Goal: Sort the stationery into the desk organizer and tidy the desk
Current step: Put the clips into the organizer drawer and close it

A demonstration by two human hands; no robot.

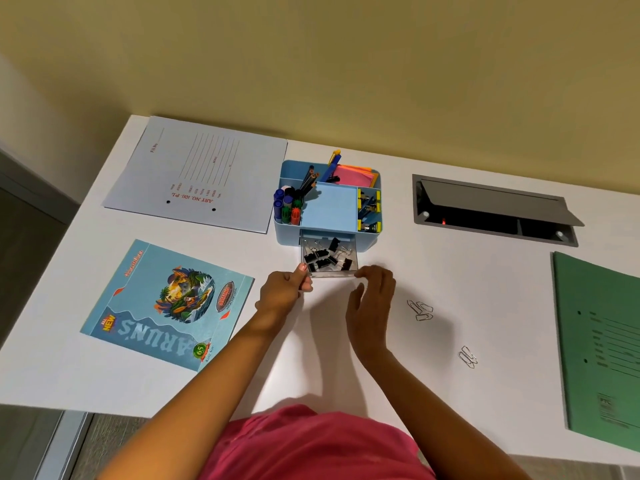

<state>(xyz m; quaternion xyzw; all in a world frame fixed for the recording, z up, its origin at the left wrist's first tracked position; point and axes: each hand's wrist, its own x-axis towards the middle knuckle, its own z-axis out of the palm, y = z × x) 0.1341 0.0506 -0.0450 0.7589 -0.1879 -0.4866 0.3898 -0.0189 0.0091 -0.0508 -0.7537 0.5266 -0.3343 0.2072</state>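
Observation:
A light blue desk organizer [367,239] stands mid-desk, holding markers, pencils, sticky notes and coloured clips. Its clear drawer [329,274] is pulled out toward me, with several black binder clips [323,259] inside. My left hand [285,291] grips the drawer's front left corner, thumb on top. My right hand [372,299] is at the front right corner, its fingers relaxed and touching the drawer's front edge. Loose metal paper clips [420,310] lie on the white desk to the right, with another small group [468,356] nearer me.
A grey-blue file folder [197,174] lies at the back left and a blue notebook [166,304] at the front left. A green folder [602,351] lies at the right edge. An open grey cable hatch [491,211] is set into the desk behind it.

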